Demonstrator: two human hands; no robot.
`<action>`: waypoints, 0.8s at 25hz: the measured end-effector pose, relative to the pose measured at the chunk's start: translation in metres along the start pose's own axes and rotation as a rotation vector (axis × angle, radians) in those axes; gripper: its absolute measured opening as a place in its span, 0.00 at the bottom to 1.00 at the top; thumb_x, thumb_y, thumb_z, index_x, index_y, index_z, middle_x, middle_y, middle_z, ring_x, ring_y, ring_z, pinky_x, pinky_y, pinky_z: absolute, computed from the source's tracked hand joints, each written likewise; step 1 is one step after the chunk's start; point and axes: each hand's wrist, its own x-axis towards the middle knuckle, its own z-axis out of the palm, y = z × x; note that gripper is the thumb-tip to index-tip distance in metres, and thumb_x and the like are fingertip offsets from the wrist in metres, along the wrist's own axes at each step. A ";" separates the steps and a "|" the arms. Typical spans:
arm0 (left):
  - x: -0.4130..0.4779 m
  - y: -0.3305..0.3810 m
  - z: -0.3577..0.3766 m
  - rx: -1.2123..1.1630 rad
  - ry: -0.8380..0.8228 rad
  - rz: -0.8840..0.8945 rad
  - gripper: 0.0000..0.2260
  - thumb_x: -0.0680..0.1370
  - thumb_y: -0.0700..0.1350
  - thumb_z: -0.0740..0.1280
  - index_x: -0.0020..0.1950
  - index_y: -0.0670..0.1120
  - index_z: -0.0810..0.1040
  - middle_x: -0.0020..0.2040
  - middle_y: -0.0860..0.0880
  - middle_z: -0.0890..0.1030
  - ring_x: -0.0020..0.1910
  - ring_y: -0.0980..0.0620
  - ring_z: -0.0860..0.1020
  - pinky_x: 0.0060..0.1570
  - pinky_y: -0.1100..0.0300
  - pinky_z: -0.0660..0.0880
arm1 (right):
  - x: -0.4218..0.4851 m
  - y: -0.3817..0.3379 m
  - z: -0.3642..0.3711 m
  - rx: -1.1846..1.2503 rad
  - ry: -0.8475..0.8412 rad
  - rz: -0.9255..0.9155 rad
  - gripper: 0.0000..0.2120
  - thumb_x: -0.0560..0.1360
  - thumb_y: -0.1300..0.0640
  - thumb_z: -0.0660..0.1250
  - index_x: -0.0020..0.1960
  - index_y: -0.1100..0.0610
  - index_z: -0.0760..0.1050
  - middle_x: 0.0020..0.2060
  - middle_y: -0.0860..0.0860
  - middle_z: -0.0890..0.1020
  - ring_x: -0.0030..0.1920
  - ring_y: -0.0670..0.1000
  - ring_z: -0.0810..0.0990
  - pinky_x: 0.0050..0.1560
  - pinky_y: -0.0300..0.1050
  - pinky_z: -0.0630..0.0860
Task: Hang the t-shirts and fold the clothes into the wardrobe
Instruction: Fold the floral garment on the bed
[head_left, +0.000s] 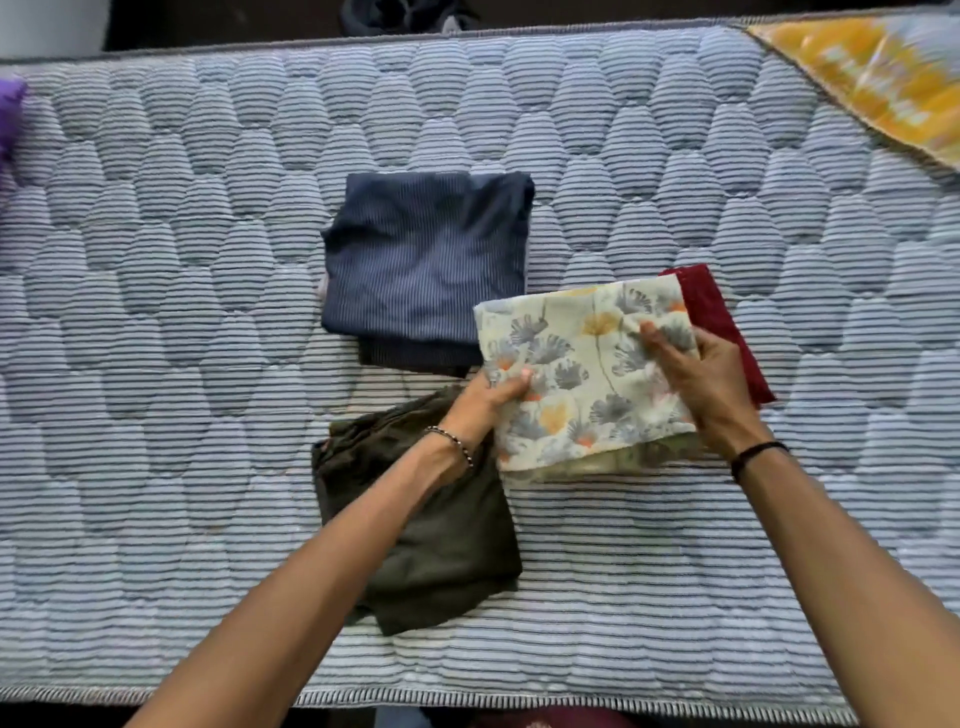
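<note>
- My left hand (493, 397) pinches the left edge of the folded floral cloth (576, 364), thumb on top and fingers tucked out of sight beneath it.
- My right hand (696, 374) grips the right edge the same way, with the thumb pressed onto the print. I cannot see what its fingers are doing under the fold.
- The floral cloth is over the bed (156, 312), right of the middle. It covers part of a dark red cloth (727, 322) and sits just beside the folded navy striped garment (426, 260). I cannot tell whether it rests on the red one or hangs just above it.
- Something greenish shows under its near edge, too blurred for me to name.
- The folded olive garment (441, 545) lies under my left forearm, near the front edge of the bed.
- As I see it, the step is to settle this fold squarely, either as its own pile or stacked for carrying to the wardrobe.
- I should keep both grips level so the layers do not slide apart, and keep the folded edges lined up as I lower it.
- I should let go only once the cloth lies flat, then smooth it with flat palms from the centre outward.
- I need to keep my left forearm from dragging the olive garment out of its fold.
- A yellow patterned cloth (872, 78) and a purple cloth (10, 119) at the far corners look unfolded and probably come next.
</note>
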 end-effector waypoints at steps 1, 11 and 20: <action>0.009 -0.010 0.013 0.025 -0.016 -0.017 0.11 0.82 0.45 0.63 0.64 0.45 0.76 0.61 0.43 0.81 0.56 0.46 0.82 0.60 0.48 0.78 | 0.012 0.003 -0.016 -0.038 0.005 -0.004 0.09 0.77 0.52 0.74 0.50 0.57 0.83 0.30 0.40 0.83 0.29 0.36 0.76 0.29 0.30 0.70; 0.037 -0.036 0.049 0.223 0.054 -0.086 0.09 0.83 0.47 0.61 0.55 0.43 0.76 0.47 0.50 0.82 0.37 0.63 0.82 0.40 0.67 0.79 | 0.068 0.033 -0.067 -0.213 0.029 -0.079 0.12 0.80 0.56 0.71 0.60 0.62 0.79 0.45 0.50 0.83 0.38 0.39 0.80 0.35 0.32 0.75; 0.042 -0.029 0.051 1.473 0.563 0.727 0.30 0.72 0.57 0.72 0.69 0.47 0.66 0.67 0.46 0.73 0.62 0.47 0.74 0.56 0.53 0.73 | 0.047 0.028 -0.028 -1.023 0.455 -0.609 0.14 0.73 0.64 0.67 0.59 0.60 0.77 0.57 0.59 0.79 0.60 0.61 0.76 0.58 0.54 0.66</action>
